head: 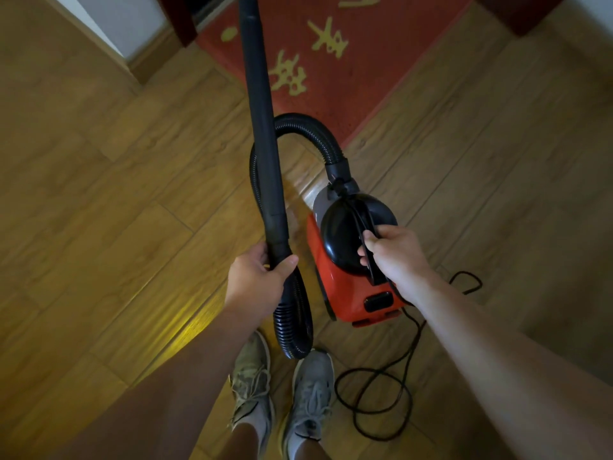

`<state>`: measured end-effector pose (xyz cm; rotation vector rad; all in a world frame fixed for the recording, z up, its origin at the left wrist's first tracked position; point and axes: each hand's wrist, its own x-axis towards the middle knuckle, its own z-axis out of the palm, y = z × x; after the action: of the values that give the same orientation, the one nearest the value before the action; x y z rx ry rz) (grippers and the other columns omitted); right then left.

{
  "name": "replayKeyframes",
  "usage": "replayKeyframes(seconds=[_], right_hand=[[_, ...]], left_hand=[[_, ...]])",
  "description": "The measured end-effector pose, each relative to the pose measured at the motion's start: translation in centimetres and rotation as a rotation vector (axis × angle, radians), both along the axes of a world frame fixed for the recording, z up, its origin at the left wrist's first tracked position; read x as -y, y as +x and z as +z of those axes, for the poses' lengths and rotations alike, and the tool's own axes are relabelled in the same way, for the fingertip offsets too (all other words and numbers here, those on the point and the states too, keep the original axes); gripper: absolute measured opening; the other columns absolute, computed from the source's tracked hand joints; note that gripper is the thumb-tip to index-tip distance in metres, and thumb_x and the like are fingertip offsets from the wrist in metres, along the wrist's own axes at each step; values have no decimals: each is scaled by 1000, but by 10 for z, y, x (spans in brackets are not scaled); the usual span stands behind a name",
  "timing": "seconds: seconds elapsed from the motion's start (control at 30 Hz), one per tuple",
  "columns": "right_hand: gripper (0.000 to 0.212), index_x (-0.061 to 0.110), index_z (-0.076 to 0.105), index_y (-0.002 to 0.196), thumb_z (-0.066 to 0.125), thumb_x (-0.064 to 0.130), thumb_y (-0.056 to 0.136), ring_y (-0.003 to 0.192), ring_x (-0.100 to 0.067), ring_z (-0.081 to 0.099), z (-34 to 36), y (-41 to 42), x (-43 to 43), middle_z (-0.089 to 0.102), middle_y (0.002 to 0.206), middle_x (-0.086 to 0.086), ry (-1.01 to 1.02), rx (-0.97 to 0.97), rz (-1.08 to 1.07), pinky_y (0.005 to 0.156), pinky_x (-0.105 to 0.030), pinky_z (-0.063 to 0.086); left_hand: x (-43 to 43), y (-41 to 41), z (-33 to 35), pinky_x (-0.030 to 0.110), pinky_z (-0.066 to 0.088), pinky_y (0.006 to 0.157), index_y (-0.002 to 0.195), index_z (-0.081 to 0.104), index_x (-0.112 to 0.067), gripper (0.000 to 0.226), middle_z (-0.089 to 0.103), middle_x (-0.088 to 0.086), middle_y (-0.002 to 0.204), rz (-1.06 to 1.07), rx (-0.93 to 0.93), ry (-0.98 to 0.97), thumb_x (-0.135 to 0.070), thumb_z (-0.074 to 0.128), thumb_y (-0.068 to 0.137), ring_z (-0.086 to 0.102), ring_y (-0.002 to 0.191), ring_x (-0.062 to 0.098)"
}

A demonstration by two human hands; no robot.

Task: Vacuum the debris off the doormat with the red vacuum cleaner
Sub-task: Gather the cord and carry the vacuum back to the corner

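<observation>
vacuum cleaner, red with a black dome, is just short of the red doormat, below the right hand, whose fingers curl tight round its black carry strap. left hand grasps the base of the black wand, whose tip points toward the mat. ribbed hose loops between them. power cord coils on the wooden floor beside two sneakers.

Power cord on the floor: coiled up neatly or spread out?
Spread out: the power cord lies in loose, untidy loops on the wood floor.
</observation>
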<state>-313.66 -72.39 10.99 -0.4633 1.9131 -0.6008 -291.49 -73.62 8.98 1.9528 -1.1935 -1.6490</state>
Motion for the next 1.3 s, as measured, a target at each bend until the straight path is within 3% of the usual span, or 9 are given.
replayKeyframes(seconds=[0.17,0.33,0.47,0.67,0.97,1.3], right_hand=[[27,-13,65,94,53,9,102,54,-15,56,52,24,15,57,75,-16,-27,-8,35,45,-21,46],[29,4,66,77,53,13,102,60,-21,58,94,47,22,61,70,-11,-54,-21,87,48,-23,49],[31,9,68,73,55,15,101,57,-19,60,138,69,24,64,67,-7,-92,-18,142,61,-33,52],[27,9,70,77,57,16,101,54,-17,62,220,102,25,67,67,-6,-157,-45,230,59,-33,51],[29,9,70,72,59,14,98,51,-19,63,354,163,24,68,61,-6,-282,-55,360,54,-32,48],[25,5,72,76,60,12,97,51,-19,62,466,258,33,66,59,-5,-397,-51,563,55,-34,51]], left_hand=[[6,25,44,43,61,73,102,69,-28,14,75,-6,94,41,-9,-30,-30,75,89,73,85,19],[9,48,88,47,62,77,108,69,-29,20,75,-5,98,81,-22,-49,-32,75,89,73,83,18],[6,70,130,49,62,77,99,69,-33,12,75,-6,94,126,-30,-92,-29,75,90,73,82,18],[-2,107,215,51,62,77,91,69,-33,9,74,-3,93,233,-2,-160,-29,76,89,72,82,20],[-27,177,351,29,52,53,95,71,-27,6,72,-6,81,412,32,-302,-25,75,90,71,64,11],[-60,262,466,31,58,66,91,72,-29,4,75,-9,82,564,118,-375,-30,76,89,72,75,11]])
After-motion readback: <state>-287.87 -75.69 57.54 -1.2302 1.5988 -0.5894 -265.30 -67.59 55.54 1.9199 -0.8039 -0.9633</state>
